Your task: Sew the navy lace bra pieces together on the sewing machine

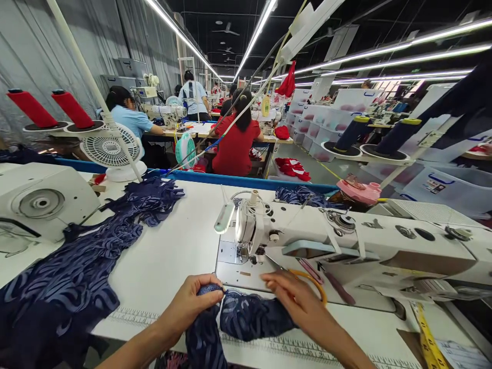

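My left hand (198,302) pinches a navy patterned fabric piece (253,313) between thumb and fingers. The piece hangs over the table's front edge in one part and stretches right in another. Above that right part is my right hand (295,300), its fingers pressed together and slightly blurred; what they hold, if anything, is too small to tell. Just beyond my hands stands a white sewing machine (300,225), its needle area (242,251) lit. Orange-handled scissors (321,292) lie beside my right hand, along with a purple-handled tool (338,287).
A heap of navy patterned fabric (88,266) covers the table's left side. A second machine (46,205) stands at far left. A yellow measuring tape (426,338) lies at right. Thread cones (77,110) sit on a stand. Several people work ahead, one in a red top (236,146).
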{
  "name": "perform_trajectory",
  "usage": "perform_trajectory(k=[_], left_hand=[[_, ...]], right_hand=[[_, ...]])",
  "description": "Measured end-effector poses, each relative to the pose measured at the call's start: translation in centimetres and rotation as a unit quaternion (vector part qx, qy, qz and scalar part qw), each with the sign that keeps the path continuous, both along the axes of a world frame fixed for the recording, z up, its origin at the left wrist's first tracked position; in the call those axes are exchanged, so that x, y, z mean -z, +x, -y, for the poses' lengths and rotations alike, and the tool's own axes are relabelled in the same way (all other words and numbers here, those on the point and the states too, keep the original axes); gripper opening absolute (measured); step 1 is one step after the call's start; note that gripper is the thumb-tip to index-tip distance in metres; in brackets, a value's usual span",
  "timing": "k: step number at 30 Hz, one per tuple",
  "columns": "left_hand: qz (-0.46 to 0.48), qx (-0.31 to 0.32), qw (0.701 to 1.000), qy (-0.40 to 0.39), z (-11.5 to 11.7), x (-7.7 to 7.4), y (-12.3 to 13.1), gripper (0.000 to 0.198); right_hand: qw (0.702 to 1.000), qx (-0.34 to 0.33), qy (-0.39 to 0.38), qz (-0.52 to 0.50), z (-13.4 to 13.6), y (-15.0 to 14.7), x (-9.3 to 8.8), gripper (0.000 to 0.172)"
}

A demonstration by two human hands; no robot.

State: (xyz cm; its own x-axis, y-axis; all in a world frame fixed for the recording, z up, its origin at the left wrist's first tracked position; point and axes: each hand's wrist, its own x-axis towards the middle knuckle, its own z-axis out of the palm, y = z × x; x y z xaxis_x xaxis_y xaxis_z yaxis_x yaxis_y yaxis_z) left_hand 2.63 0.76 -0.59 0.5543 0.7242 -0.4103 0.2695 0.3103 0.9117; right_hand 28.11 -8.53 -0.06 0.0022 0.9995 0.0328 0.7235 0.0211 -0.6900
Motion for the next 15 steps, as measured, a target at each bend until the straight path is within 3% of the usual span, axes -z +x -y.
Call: perform_trajectory(k=[4,6,11,15], left_hand=[[-0.005,0.01,1.0,0.018,-0.2,0.3,0.0,0.033],[-0.004,0.007,1.0,0.029,-0.2,0.5,0.0,0.033],[-0.006,0.001,0.999,0.038,-0.2,0.8,0.3,0.033],[0.008,-0.027,1.0,0.009,0.1,1.3,0.2,0.035]], right_hand=[[0.958,0.096,0.075,0.261,1.3,4.2,3.1,0.032],[0.935,0.11,0.076,0.33,1.9,5.3,4.8,0.033],[0.912,0.137,-0.006,0.387,2.7,5.9,6.5,0.033],[0.924,0.125,0.041,0.36,2.7,7.4,6.7,0.034]])
